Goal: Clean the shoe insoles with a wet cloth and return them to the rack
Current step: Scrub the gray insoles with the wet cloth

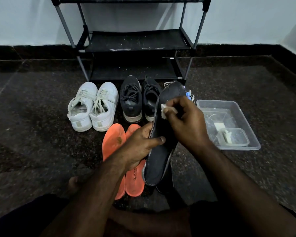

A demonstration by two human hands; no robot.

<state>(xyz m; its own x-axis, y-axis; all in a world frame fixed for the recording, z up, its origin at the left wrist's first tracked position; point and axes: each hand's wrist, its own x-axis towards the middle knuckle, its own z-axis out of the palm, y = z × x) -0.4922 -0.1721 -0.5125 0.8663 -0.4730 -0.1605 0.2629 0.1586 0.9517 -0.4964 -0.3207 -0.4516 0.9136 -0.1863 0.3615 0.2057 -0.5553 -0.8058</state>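
Black insole (158,161) gripped left hand (140,147), right hand (186,124) pinching cloth (164,111)

Dim, flat indoor light; the dark floor (32,117) swallows detail and shadows are faint. The wall (24,17) is brightest. Wide-angle bending curves the edges, and the corners darken.

Only 1 view: a wide-angle camera on the person's head looks forward and down, close over both forearms, facing the floor (41,134) and the rack (137,40) against the wall beyond.
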